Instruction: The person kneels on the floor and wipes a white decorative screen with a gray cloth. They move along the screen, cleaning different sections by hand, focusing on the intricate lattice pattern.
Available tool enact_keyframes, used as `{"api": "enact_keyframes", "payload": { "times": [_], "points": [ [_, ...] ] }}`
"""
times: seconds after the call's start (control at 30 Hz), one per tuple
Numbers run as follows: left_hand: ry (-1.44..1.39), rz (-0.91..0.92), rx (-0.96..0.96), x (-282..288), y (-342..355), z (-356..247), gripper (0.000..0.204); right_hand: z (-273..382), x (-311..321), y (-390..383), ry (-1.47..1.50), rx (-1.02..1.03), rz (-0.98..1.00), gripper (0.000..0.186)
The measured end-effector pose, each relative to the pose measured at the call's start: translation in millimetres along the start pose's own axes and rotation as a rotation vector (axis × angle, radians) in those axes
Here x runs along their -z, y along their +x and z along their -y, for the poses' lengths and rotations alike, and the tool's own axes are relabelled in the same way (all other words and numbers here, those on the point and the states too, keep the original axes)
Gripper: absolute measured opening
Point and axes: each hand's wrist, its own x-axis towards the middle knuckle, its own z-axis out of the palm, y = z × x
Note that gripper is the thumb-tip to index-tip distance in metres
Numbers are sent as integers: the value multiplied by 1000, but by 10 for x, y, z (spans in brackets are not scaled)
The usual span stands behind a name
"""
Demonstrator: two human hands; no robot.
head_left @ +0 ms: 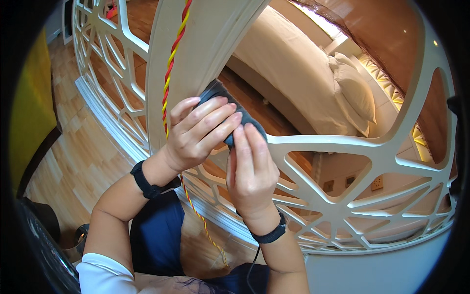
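Observation:
A dark grey cloth (250, 122) is pressed against the white lattice partition (338, 206), where one of its bars meets the broad white post (196, 54). My left hand (200, 127) lies over the cloth with its fingers bent across it. Just to the right, my right hand (252, 169) pinches the cloth's lower edge with fingertips close to the left hand's. The bar under the cloth is hidden. A twisted red and yellow cord (172, 68) hangs down along the post, passes behind my left wrist and comes out below it.
Behind the partition stands a bed (289, 63) with a cream cover and pillows (355, 90). Wall sockets (377, 183) show through the lattice. Wooden floor (78, 152) and a yellow hanging panel (32, 108) are on the left. A shiny black object (46, 250) stands at lower left.

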Motion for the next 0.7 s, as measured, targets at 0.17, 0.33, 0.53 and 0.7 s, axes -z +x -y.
{"api": "enact_keyframes", "payload": {
  "times": [0.17, 0.33, 0.53, 0.7],
  "points": [
    [-194, 157, 113, 47, -328, -171, 25, 77, 93, -148, -112, 59, 124, 35],
    [-428, 340, 376, -40, -592, -292, 28, 244, 55, -205, -199, -20, 449, 37],
    [187, 290, -154, 173, -775, 184, 18, 435, -471, -404, 67, -179, 374, 31],
    [272, 250, -139, 105, -861, 168, 21, 515, -730, -537, 47, -214, 195, 35]
  ]
}}
